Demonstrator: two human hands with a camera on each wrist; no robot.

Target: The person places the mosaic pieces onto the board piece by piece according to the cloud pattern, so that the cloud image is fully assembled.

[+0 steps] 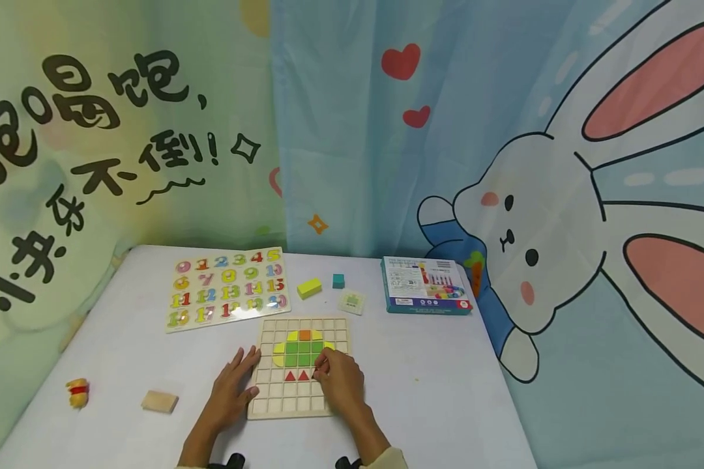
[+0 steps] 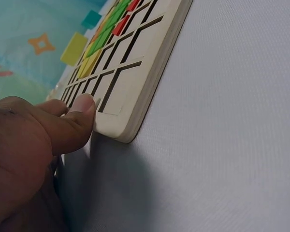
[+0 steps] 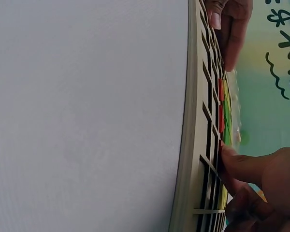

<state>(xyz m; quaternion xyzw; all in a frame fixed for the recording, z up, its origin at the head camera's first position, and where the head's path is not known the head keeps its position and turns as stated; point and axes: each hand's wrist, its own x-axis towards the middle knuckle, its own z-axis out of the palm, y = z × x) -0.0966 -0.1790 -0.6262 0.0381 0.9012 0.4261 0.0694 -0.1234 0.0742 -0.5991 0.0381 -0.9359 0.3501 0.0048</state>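
A wooden grid board lies on the white table in front of me. It holds a yellow, green and orange tile figure with two red triangles below it. My left hand rests flat on the board's left edge, fingers spread. Its thumb presses the near corner of the board. My right hand is curled over the board, and its fingertips pinch a small red triangle beside the other two. In the right wrist view a fingertip touches the board.
A number puzzle lies at the back left. Behind the board are a yellow block, a teal cube and a small card. A blue box is at the right. A wooden block and a small toy sit near left.
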